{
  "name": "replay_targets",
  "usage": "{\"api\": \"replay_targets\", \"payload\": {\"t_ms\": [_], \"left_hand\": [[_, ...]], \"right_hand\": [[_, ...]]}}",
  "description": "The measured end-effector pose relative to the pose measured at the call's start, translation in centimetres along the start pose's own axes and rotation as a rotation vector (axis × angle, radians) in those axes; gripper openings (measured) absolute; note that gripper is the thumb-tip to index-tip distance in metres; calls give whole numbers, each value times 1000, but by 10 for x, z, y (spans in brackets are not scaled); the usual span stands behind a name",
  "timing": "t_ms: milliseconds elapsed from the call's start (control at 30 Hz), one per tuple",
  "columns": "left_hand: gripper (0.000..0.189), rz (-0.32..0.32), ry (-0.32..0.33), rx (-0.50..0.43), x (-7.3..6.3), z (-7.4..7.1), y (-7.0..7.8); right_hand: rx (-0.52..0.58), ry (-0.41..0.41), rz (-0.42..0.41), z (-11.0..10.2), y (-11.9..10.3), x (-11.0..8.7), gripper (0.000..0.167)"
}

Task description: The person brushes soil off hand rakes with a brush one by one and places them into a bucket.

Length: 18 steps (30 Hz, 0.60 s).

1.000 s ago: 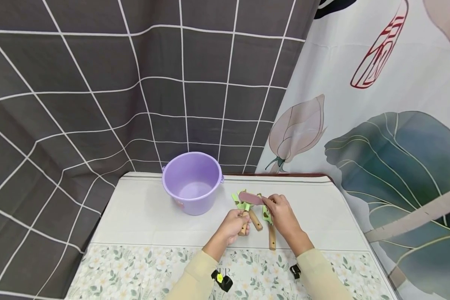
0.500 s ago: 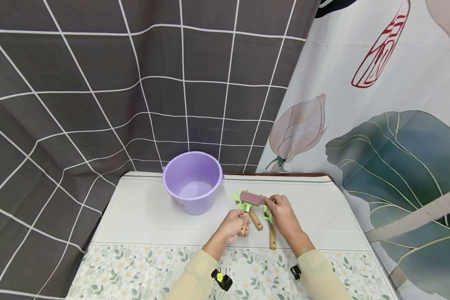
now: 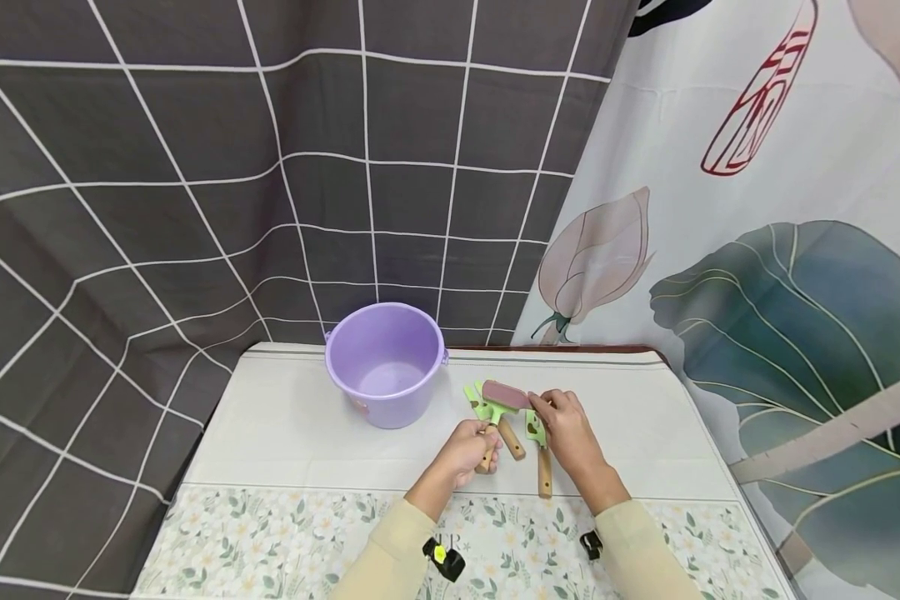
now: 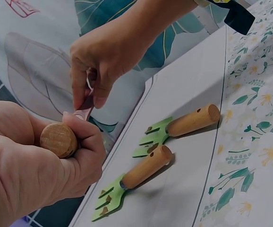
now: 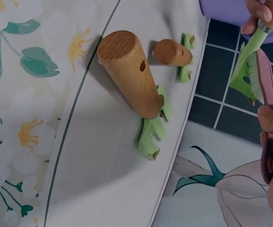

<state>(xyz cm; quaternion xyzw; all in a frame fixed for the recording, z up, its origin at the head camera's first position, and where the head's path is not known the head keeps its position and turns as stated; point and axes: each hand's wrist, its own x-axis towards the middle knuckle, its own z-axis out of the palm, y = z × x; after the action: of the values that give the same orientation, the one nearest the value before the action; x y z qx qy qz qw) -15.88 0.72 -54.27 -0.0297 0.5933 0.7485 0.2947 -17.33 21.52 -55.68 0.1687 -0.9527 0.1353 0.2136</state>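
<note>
My left hand (image 3: 468, 452) grips the wooden handle (image 3: 487, 450) of a small garden hand tool. The tool's green head (image 5: 243, 85) has brown patches and is partly covered by a brush, so its exact shape cannot be told. Between thumb and fingers, my right hand (image 3: 566, 429) pinches the pink brush (image 3: 504, 395) by its end. White bristles (image 5: 255, 80) lie against the green head. Below the hands, two green hand forks with wooden handles rest on the table: one fork (image 4: 146, 168) on the left, another fork (image 4: 193, 122) on the right, both with brown patches.
A purple bucket (image 3: 386, 408) stands left of the hands near the table's back edge. White cloth with a floral front strip covers the table (image 3: 285, 433). A dark checked curtain (image 3: 307, 208) hangs behind, with a flower-printed curtain (image 3: 607, 250) on the right.
The brush has shifted slightly to the right across the green head. My left hand and the tool it grips have barely moved; the forks and bucket stay in place.
</note>
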Motion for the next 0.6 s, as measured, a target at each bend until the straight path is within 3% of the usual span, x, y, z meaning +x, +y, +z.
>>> {"api": "replay_targets", "payload": {"t_ms": [600], "left_hand": [[46, -11, 12, 5, 0, 0, -3]], "right_hand": [[41, 80, -9, -10, 7, 7, 37]]}}
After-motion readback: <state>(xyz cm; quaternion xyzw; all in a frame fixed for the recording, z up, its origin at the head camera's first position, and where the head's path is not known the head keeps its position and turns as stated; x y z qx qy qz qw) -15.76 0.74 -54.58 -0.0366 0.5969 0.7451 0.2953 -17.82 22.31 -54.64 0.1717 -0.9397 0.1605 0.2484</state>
